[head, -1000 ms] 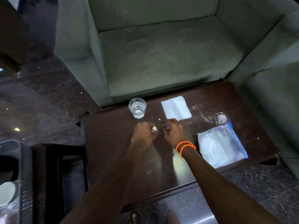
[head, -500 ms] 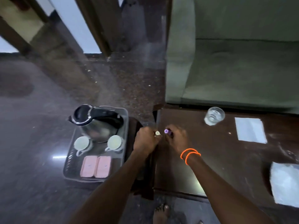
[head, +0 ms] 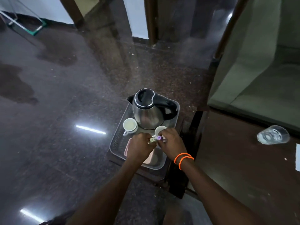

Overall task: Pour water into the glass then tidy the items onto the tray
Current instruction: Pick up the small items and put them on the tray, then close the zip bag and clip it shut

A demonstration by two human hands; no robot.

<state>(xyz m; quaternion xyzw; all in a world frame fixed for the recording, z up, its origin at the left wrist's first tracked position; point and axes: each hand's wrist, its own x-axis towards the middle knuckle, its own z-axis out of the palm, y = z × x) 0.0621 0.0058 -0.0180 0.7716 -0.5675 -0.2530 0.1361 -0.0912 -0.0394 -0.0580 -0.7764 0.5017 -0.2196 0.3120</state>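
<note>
Both hands hover over a clear plastic tray [head: 115, 140] that sits on a low dark stand. My left hand [head: 139, 147] is closed around a small pale-capped item [head: 152, 140]. My right hand [head: 172, 143], with orange bands at the wrist, is closed around a small purple-capped item [head: 159, 137]. On the tray stand a steel kettle [head: 146, 115] with a black lid and handle, a white cup [head: 129, 125] and a second cup [head: 159, 129] partly behind my right hand. Pink sachets [head: 127, 147] lie under my hands. The glass [head: 273, 135] with water stands on the dark table at right.
The dark wooden table [head: 243, 159] fills the lower right, with a white napkin [head: 297, 157] at the frame's edge. A green sofa [head: 259, 70] is behind it. Polished dark floor [head: 56, 119] spreads to the left. Wooden door frames stand at the back.
Both hands, still holding the small capped items, have moved left from the table to above the tray. The view has swung left, so the glass now sits far right.
</note>
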